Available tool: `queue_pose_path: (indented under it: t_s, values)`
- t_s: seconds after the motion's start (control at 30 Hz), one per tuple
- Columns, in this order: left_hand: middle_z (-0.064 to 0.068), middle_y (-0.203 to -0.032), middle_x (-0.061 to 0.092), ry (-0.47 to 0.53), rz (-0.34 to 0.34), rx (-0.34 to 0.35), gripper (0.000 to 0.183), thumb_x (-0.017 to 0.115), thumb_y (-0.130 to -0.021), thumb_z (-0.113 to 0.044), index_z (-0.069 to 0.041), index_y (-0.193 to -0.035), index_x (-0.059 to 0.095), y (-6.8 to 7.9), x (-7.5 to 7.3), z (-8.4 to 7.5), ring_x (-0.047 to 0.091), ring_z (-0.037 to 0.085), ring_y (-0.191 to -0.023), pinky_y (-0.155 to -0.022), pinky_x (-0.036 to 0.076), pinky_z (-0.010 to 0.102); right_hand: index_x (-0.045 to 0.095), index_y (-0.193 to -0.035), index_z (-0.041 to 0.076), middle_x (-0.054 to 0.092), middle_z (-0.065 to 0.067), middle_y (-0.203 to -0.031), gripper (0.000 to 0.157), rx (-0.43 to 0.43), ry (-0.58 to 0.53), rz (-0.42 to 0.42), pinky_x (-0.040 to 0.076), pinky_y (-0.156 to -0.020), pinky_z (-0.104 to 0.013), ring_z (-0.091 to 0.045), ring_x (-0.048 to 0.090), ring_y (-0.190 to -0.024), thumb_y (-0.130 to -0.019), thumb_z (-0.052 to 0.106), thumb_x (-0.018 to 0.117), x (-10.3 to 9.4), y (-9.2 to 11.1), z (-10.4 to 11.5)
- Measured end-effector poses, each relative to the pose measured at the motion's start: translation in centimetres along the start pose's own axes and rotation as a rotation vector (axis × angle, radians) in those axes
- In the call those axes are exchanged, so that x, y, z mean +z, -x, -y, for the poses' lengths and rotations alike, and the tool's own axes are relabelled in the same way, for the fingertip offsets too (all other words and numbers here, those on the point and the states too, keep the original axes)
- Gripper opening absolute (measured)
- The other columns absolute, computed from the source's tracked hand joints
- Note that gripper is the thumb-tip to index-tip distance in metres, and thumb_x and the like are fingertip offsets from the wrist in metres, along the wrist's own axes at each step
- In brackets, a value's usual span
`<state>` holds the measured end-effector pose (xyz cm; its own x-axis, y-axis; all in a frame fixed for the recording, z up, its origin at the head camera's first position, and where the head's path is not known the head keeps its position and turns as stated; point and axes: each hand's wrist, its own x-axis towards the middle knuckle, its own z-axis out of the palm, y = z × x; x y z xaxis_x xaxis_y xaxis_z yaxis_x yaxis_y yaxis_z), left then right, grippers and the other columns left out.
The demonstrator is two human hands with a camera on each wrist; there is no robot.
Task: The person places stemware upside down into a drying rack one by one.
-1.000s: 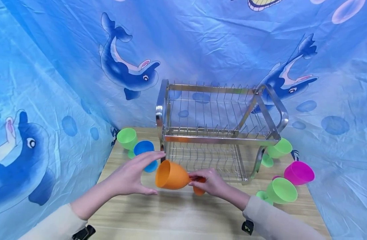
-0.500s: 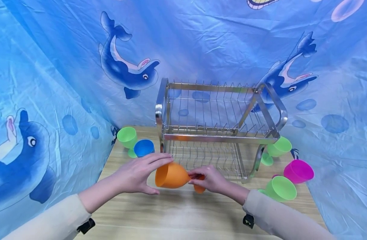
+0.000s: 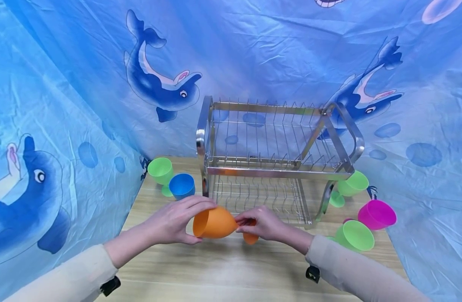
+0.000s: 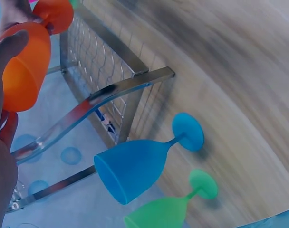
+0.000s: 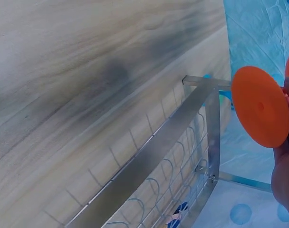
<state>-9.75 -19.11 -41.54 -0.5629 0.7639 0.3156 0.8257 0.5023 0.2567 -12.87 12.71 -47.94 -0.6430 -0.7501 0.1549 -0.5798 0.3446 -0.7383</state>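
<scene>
An orange plastic goblet [image 3: 217, 223] lies sideways in the air in front of the rack, its mouth facing left. My right hand [image 3: 266, 224] pinches its stem between thumb and fingers. My left hand [image 3: 183, 218] curls round the bowl near the rim, fingers over the top and thumb at the lower edge. In the left wrist view, fingers of the left hand [image 4: 6, 95] lie across the orange bowl [image 4: 28, 66]. The round orange base [image 5: 261, 107] faces the right wrist camera, beside the right hand [image 5: 284, 166].
A two-tier metal dish rack [image 3: 272, 173] stands behind the hands. On the wooden table [image 3: 231, 268], a green goblet [image 3: 160, 170] and a blue goblet [image 3: 182, 186] stand left. To the right are a magenta goblet [image 3: 377, 214] and green goblets [image 3: 354, 235]. A dolphin-print sheet [image 3: 253, 63] surrounds the table.
My left hand has moved right, from beside the goblet's mouth to round its bowl. My right hand keeps its pinch on the stem, almost in place.
</scene>
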Motion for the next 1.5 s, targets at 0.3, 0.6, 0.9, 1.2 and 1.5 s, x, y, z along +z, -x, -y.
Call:
queue_pose_path:
  t_s: [0.3, 0.6, 0.9, 1.2, 1.5]
  values:
    - [-0.002, -0.142, 0.065, 0.085, -0.048, -0.113, 0.089, 0.103, -0.067, -0.04, -0.017, -0.143, 0.061, 0.8, 0.9, 0.0, 0.062, 0.022, -0.131, -0.102, 0.062, 0.046, 0.079, -0.125, 0.007, 0.081, -0.003, -0.113, 0.033, 0.004, 0.012, 0.041, 0.064, -0.082, -0.021, -0.006, 0.076, -0.097, -0.096, 0.021, 0.083, -0.6, -0.2, 0.7]
    - [-0.001, -0.136, 0.067, 0.124, -0.19, -0.297, 0.089, 0.105, -0.063, -0.039, -0.015, -0.138, 0.063, 2.4, 2.9, -0.6, 0.067, 0.02, -0.121, -0.096, 0.065, 0.044, 0.075, -0.135, 0.011, 0.079, 0.003, -0.124, 0.051, -0.105, 0.119, -0.188, 0.064, -0.096, -0.041, -0.013, 0.075, -0.11, -0.089, 0.026, 0.09, -1.4, 1.6, 2.8]
    - [0.0, -0.137, 0.065, 0.22, -0.343, -0.423, 0.089, 0.106, -0.064, -0.03, -0.012, -0.139, 0.062, 3.2, 5.7, -1.4, 0.067, 0.019, -0.119, -0.096, 0.065, 0.043, 0.06, -0.147, -0.001, 0.069, -0.017, -0.141, 0.062, 0.035, -0.391, -0.255, 0.058, -0.106, -0.04, -0.032, 0.07, -0.125, -0.092, 0.01, 0.085, 1.1, 4.1, 3.8]
    - [0.002, -0.137, 0.065, 0.195, -0.419, -0.449, 0.092, 0.106, -0.063, -0.027, -0.01, -0.141, 0.061, 2.6, 7.7, -1.9, 0.066, 0.021, -0.12, -0.094, 0.065, 0.047, 0.054, -0.148, -0.008, 0.063, -0.026, -0.144, 0.058, 0.146, -0.664, -0.29, 0.053, -0.111, -0.043, -0.043, 0.061, -0.133, -0.097, 0.006, 0.079, 3.7, 5.5, 2.5]
    - [0.004, -0.139, 0.065, 0.148, -0.485, -0.459, 0.095, 0.107, -0.061, -0.028, -0.009, -0.142, 0.06, 2.3, 9.3, -2.5, 0.065, 0.024, -0.124, -0.096, 0.064, 0.048, 0.046, -0.154, -0.007, 0.053, -0.027, -0.154, 0.067, 0.364, -0.792, -0.355, 0.05, -0.115, -0.028, -0.041, 0.052, -0.144, -0.098, 0.008, 0.078, 5.7, 5.3, 1.1]
